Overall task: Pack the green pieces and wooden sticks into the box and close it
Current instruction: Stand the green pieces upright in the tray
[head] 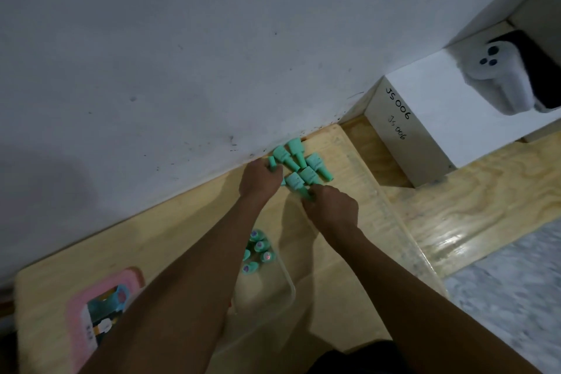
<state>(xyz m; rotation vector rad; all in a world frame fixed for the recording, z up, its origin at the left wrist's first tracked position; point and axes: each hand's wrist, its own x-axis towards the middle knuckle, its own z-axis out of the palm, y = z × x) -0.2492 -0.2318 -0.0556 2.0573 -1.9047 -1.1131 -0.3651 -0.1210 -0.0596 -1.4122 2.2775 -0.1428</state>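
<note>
Dim, flat light over my view. My forearms cast soft shadows on the pale plywood table [188,240]. Glare streaks its glossy right edge. Near corners blur and straight lines bow; the pink-framed card [91,313] smears.

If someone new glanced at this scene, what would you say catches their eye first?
Probably the cluster of green pieces lying against the white wall at the far edge of the wooden table, with the left hand and right hand both closing on them. Next, the white box marked JS006 to the right.
</note>
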